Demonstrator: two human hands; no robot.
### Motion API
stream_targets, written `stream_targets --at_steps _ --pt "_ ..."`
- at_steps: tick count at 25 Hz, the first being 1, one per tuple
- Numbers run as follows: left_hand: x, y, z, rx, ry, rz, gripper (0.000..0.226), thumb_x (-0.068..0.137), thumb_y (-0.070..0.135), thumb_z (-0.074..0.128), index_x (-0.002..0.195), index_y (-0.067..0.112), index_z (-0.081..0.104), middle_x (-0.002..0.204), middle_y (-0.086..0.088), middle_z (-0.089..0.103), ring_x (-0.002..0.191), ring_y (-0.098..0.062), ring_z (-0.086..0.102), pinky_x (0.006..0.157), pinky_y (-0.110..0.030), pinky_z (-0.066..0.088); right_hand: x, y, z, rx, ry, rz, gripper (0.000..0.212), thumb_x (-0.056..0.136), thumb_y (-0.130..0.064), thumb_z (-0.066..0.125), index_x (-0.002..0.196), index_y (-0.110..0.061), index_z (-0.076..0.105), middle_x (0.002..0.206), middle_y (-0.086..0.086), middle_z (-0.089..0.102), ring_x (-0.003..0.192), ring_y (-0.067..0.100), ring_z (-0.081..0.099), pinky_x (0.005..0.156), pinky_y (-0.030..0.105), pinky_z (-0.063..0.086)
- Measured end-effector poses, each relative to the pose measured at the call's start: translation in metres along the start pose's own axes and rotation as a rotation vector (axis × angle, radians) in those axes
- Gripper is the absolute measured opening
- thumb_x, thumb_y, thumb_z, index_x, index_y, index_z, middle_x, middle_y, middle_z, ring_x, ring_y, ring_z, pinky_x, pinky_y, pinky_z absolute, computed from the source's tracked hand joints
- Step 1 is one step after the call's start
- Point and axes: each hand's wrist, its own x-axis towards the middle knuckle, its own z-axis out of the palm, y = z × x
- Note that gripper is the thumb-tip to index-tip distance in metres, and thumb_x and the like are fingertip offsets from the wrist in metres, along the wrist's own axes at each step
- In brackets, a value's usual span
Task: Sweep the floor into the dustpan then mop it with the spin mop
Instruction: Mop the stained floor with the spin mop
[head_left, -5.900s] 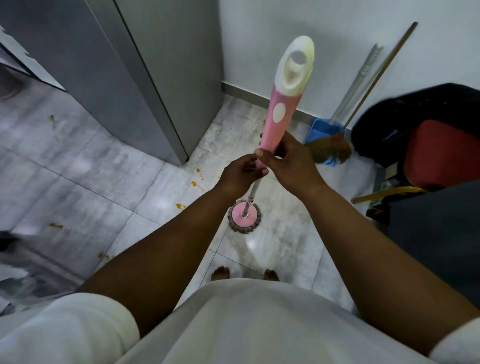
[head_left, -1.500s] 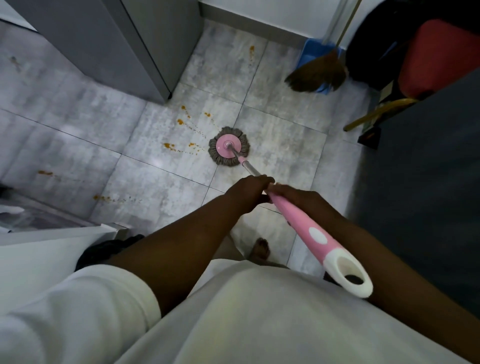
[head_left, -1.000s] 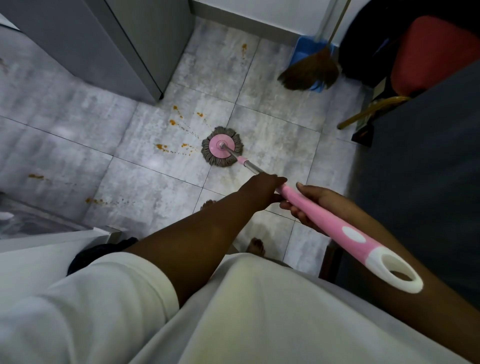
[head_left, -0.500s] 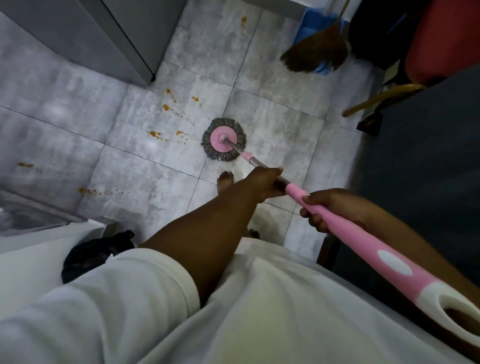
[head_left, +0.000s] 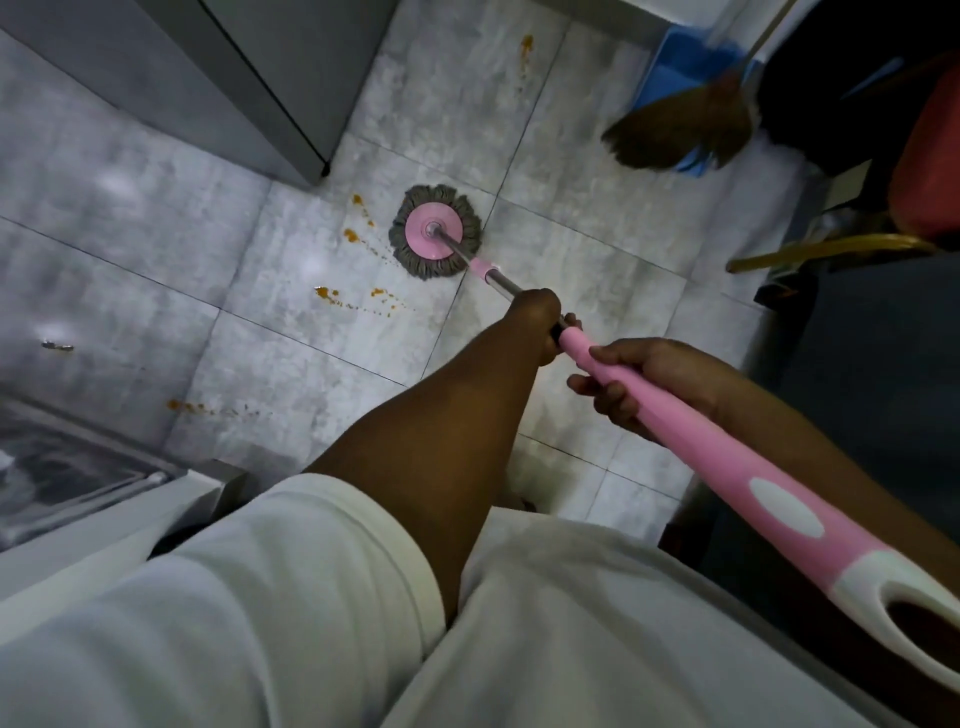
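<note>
Both hands are on the spin mop, and the spacing looks deliberate: the left hand is wrapped round the shaft where the bare metal meets the pink grip, low enough to steer and press, while the right hand curls its fingers round the pink grip just behind it, nearer the body, probably to supply the push and pull. The handle runs at a slant from the white loop end at the lower right down to the mop head, which lies flat on the tiled floor with its grey fringe spread around the pink disc. That flat seating suggests the strands are meant to drag evenly across the tile. Several orange stains sit just left of the head, nearly touching its fringe, with more a little nearer the person and another trail farther left, so the mopping seems aimed at them and is far from done. The broom leans by the wall with its bristles over the blue dustpan, well apart from the mop, which reads as sweeping finished. A grey cabinet stands at the upper left.
</note>
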Motion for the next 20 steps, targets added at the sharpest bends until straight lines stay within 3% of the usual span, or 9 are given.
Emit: stream_targets --at_steps 4,7,10,13,20 --pt "0.022 0.057 0.004 0.048 0.054 0.084 0.018 0.100 0.011 0.032 0.112 0.002 0.043 0.069 -0.007 0.047 0.053 -0.014 0.046 0.038 -0.018 0.041 0.033 -0.053 0.023 -0.049 -0.023 -0.025 0.023 0.099 -0.022 0.048 0.115 -0.005 0.048 0.068 0.003 0.053 0.039 0.005 0.047 0.034 0.015 0.042" --pt "0.038 0.090 0.001 0.071 0.109 0.140 0.018 0.100 0.011 0.032 0.095 0.001 0.046 0.064 -0.005 0.047 0.051 -0.014 0.046 0.034 -0.013 0.037 0.057 -0.079 0.037 -0.068 -0.043 -0.027 0.020 0.099 -0.024 0.049 0.105 -0.005 0.049 0.068 0.002 0.049 0.038 0.005 0.045 0.035 0.013 0.040" --pt "0.046 0.100 0.002 0.070 0.131 0.157 0.024 0.099 0.009 0.032 0.079 0.004 0.043 0.064 -0.005 0.049 0.053 -0.015 0.048 0.043 -0.019 0.040 0.067 -0.089 0.037 -0.084 -0.050 -0.039 0.019 0.099 -0.023 0.049 0.105 -0.006 0.049 0.069 0.002 0.047 0.039 0.005 0.044 0.035 0.014 0.040" --pt "0.052 0.081 0.015 0.048 0.146 0.158 0.024 0.099 0.011 0.037 0.076 0.005 0.045 0.064 -0.005 0.052 0.055 -0.016 0.051 0.052 -0.022 0.040 0.060 -0.083 0.015 -0.113 -0.046 -0.041 0.017 0.099 -0.023 0.049 0.105 -0.007 0.049 0.068 0.002 0.047 0.039 0.005 0.043 0.034 0.015 0.039" --pt "0.044 -0.011 0.089 -0.013 0.161 0.150 0.013 0.094 0.012 0.042 0.086 0.006 0.051 0.058 -0.005 0.056 0.047 -0.016 0.056 0.052 -0.019 0.045 0.004 -0.055 -0.081 -0.121 -0.037 0.017 0.021 0.098 -0.023 0.050 0.112 -0.007 0.050 0.067 0.002 0.049 0.039 0.005 0.046 0.035 0.014 0.041"
